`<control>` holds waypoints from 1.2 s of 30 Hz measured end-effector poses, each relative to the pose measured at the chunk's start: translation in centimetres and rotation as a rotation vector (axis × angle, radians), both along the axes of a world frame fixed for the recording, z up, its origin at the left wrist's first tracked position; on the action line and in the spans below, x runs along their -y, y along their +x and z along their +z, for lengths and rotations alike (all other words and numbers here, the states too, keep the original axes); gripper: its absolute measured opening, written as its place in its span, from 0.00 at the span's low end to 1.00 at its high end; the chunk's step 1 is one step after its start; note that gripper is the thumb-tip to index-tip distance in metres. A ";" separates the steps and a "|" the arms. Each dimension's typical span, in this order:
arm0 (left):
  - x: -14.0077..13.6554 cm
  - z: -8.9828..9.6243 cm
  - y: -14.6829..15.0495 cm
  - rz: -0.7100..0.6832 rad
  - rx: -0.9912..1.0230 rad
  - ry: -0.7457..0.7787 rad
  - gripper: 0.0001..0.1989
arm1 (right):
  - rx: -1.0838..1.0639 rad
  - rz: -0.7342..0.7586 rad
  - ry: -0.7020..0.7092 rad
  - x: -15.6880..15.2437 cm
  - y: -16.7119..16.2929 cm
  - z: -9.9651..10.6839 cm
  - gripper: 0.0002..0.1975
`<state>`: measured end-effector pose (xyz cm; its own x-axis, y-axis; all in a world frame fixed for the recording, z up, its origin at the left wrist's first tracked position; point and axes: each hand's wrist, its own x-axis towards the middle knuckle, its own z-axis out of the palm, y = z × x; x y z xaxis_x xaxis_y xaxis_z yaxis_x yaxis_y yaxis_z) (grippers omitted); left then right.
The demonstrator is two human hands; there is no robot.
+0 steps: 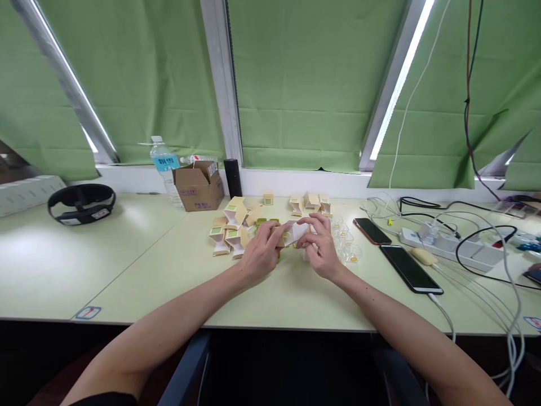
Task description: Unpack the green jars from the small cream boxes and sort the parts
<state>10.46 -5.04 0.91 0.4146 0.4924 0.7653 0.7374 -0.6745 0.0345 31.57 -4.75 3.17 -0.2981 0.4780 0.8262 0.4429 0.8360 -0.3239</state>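
A small pale-yellow paper box (289,234) with a white inner side is held between both my hands above the table. My left hand (261,251) grips its left end, with fingers and thumb closed on it. From the other side, my right hand (322,248) pinches the white part with bent fingers. Several open paper boxes (235,212) of the same kind lie in a heap to the left. Transparent plastic cups (350,252) with small yellow bits inside stand beside my right hand. Green pieces (262,221), partly hidden by my left hand, lie behind it.
More paper boxes (311,201) stand at the back. A cardboard carton (198,186), a water bottle (165,166) and a black headset (82,204) are on the left. Two phones (411,269), a power strip (454,248) and tangled cables crowd the right.
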 end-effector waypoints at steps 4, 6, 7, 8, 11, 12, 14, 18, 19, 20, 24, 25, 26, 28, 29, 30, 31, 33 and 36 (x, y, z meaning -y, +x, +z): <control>0.1 0.0 0.1 -0.004 -0.039 0.089 0.36 | -0.081 -0.070 -0.034 0.2 -0.1 0.4 0.09; 0.2 0.0 0.2 -0.009 -0.062 0.141 0.34 | -0.096 -0.109 -0.024 0.1 -0.2 0.4 0.05; 0.3 0.0 0.2 -0.008 -0.076 0.161 0.33 | -0.087 -0.118 -0.022 0.1 -0.3 0.3 0.04; 0.3 -0.1 0.2 -0.004 -0.093 0.178 0.33 | -0.069 -0.122 -0.027 0.0 -0.4 0.2 0.04; 0.6 0.0 0.2 -0.001 -0.170 0.244 0.30 | -0.019 -0.105 -0.081 -0.1 -0.4 -0.2 0.06; 0.7 0.1 0.2 -0.008 -0.199 0.279 0.29 | -0.017 -0.093 -0.107 -0.1 -0.4 -0.3 0.07; 0.9 0.3 0.2 -0.024 -0.250 0.347 0.27 | -0.026 -0.066 -0.155 -0.3 -0.4 -0.5 0.08; 1.2 0.6 0.4 -0.041 -0.293 0.421 0.27 | -0.059 -0.041 -0.234 -0.5 -0.4 -0.9 0.10; 1.3 0.7 0.4 -0.042 -0.297 0.425 0.27 | -0.061 -0.040 -0.254 -0.6 -0.4 -1.0 0.11; 1.3 0.8 0.5 -0.040 -0.299 0.427 0.27 | -0.062 -0.040 -0.271 -0.6 -0.5 -1.2 0.11; 1.4 1.0 0.6 -0.006 -0.323 0.441 0.26 | -0.094 -0.041 -0.293 -0.8 -0.9 -1.8 0.11; 1.4 1.0 0.6 0.003 -0.332 0.449 0.26 | -0.110 -0.037 -0.292 -0.8 -1.0 -1.8 0.11; 1.4 1.0 0.6 0.013 -0.335 0.452 0.26 | -0.127 -0.033 -0.292 -0.9 -1.0 -1.9 0.11; 1.3 1.0 0.6 0.033 -0.329 0.423 0.25 | -0.160 -0.019 -0.302 -1.0 -1.1 -1.9 0.11; 1.2 0.9 0.6 0.040 -0.320 0.392 0.25 | -0.177 -0.008 -0.312 -1.0 -1.1 -1.8 0.10; 1.1 0.9 0.5 0.047 -0.310 0.355 0.25 | -0.196 0.008 -0.324 -1.1 -1.0 -1.7 0.09; 1.1 0.8 0.5 0.056 -0.300 0.316 0.25 | -0.217 0.027 -0.338 -1.1 -1.0 -1.6 0.08; 1.1 0.8 0.5 0.081 -0.277 0.250 0.26 | -0.263 0.069 -0.369 -1.1 -0.9 -1.3 0.06; 1.1 0.9 0.5 0.139 -0.230 0.181 0.26 | -0.329 0.104 -0.438 -1.0 -0.9 -0.9 0.07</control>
